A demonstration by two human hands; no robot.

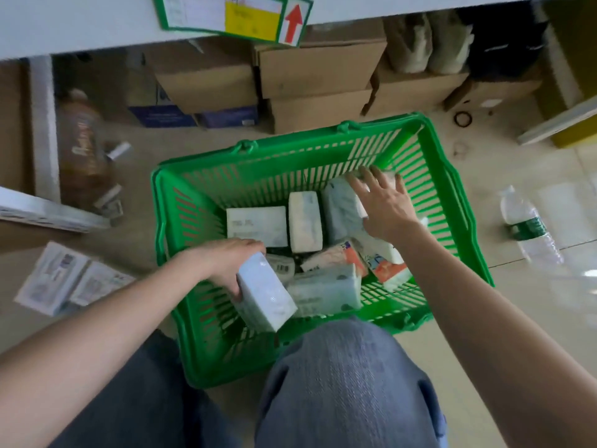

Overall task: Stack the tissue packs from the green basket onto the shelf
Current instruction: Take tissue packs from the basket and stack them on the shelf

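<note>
The green basket (200,176) stands on the floor in front of my knees and holds several tissue packs. My left hand (227,261) grips a pale blue-white tissue pack (266,294) at the basket's near left, lifted a little above the others. My right hand (384,205) reaches to the far right corner with fingers spread, resting on a white pack (344,210) there. Other packs lie between: two white ones (256,224) at the middle, orange-printed ones (387,270) and a pale green one (326,291) nearer me. The white shelf edge (97,24) runs across the top.
Cardboard boxes (319,69) sit under the shelf beyond the basket. A brown bottle (82,140) lies at the left, a clear water bottle (529,227) at the right. Flat packets (64,279) lie on the floor at the left. My knee (342,383) is close against the basket.
</note>
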